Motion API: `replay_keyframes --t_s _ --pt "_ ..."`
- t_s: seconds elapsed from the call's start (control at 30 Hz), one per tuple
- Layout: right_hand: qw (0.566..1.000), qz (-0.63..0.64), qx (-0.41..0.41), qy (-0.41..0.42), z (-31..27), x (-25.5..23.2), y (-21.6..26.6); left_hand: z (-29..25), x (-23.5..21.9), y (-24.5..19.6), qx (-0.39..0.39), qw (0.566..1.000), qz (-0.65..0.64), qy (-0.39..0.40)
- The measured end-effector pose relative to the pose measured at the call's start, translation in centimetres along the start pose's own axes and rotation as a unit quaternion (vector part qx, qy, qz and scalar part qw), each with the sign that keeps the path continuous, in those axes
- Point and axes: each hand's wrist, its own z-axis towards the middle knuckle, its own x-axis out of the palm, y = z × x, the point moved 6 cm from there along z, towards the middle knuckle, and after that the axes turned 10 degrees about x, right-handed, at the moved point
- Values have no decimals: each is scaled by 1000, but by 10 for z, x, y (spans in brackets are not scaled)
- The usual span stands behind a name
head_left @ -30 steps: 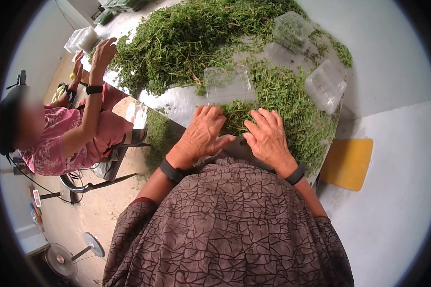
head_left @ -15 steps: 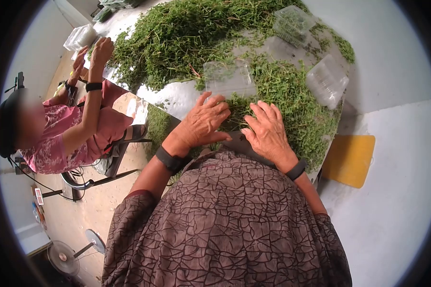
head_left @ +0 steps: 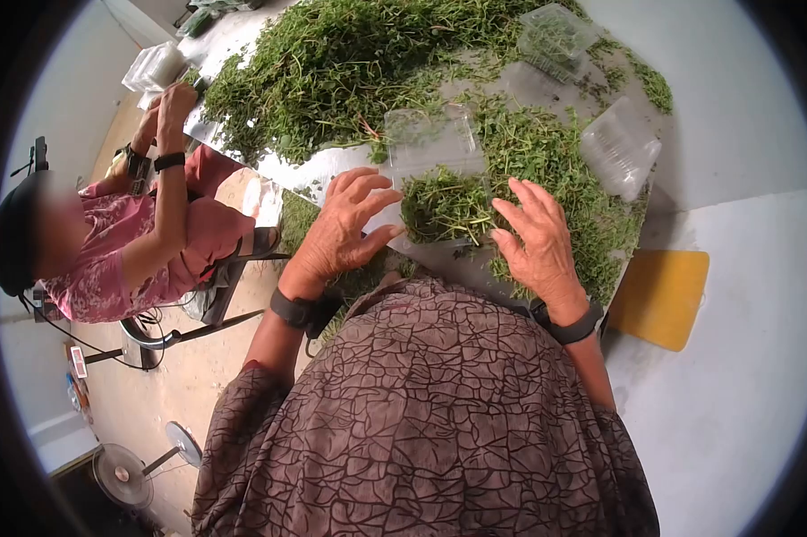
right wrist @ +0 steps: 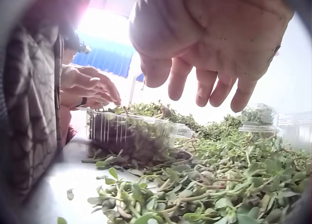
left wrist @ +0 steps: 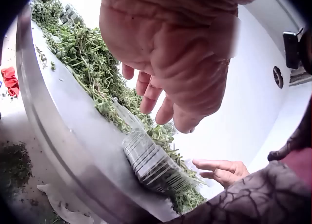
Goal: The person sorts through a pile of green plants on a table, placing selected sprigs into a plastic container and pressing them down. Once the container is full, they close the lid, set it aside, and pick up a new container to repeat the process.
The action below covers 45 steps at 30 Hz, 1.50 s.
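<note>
The left hand point(head_left: 343, 225) has moved out to the left, away from the greens point(head_left: 444, 204) in the clear box point(left wrist: 156, 170). The right hand point(head_left: 541, 243) has moved out to the right. A second ago, both hands were close together over the near part of the greens. Now there is a big gap between them, and more of the greens shows there. On the left, the other person's near hand point(head_left: 178, 107) was apart from their far hand point(head_left: 146, 131). Now those two are close together.
</note>
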Motion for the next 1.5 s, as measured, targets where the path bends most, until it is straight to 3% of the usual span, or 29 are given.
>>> replay_keyframes --t_s 0.1,0.6,0.7,0.77,0.8,0.9,1.03,1.3,1.5 --pt "999 4 -4 39 -11 6 -3 -16 13 -3 6 1000 -3 5" --pt "998 -4 -42 46 -7 16 15 -2 29 -22 63 997 28 23" --pt "999 1 -36 -6 -7 -2 12 0 22 -25 58 998 14 -10" --pt "999 33 29 -21 -11 -8 -3 1 21 -28 75 997 7 -19" --pt "998 27 24 -45 -12 -12 -3 3 22 -30 76 997 6 -19" --pt "998 48 51 -10 -20 -3 -11 13 27 -41 105 994 -16 -12" --pt "998 49 31 -12 -19 2 -4 24 37 -45 143 989 -36 11" --pt "998 54 2 -25 -15 6 1 31 55 -39 136 989 -36 54" --pt "996 20 -66 -54 -6 5 15 32 60 -39 118 990 -36 65"
